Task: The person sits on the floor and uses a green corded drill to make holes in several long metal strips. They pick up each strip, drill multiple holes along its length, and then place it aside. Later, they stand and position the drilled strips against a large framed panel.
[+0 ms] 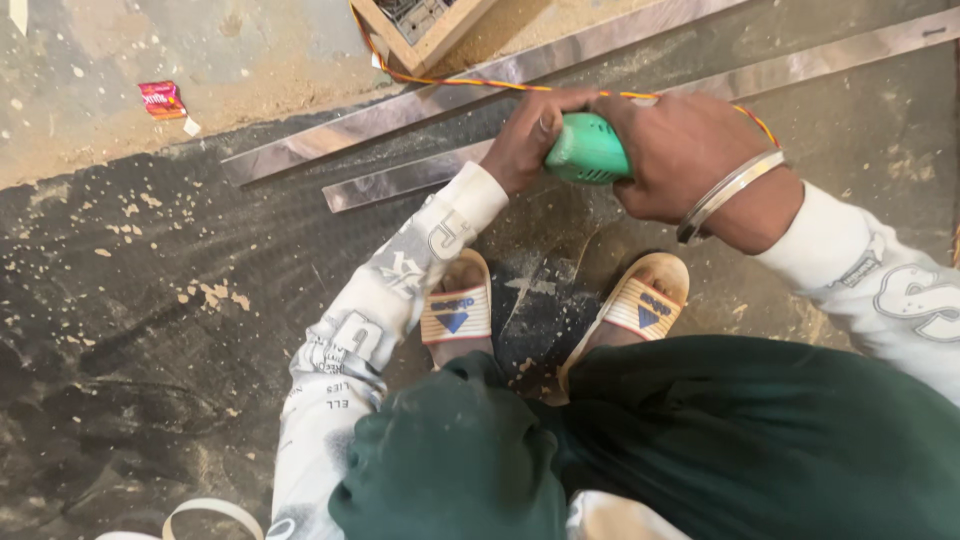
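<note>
I am crouched over the floor, and both hands grip a green power drill (587, 150). My left hand (531, 135) wraps its front part, the thumb on top. Over the rear of the tool sits my right hand (682, 155), a metal bangle (727, 193) on its wrist. The tool points down at a long shiny metal strip (400, 181) lying on the dark mat. The bit is hidden under my hands. An orange-and-yellow cord (500, 84) runs from the tool up to the top of the view.
A second, longer metal strip (400, 112) lies parallel just beyond the first. A wooden-framed box (425, 25) stands at the top. My sandalled feet (457, 310) rest on the dusty black mat (150, 300). A red wrapper (162, 99) lies on the sawdust-covered floor.
</note>
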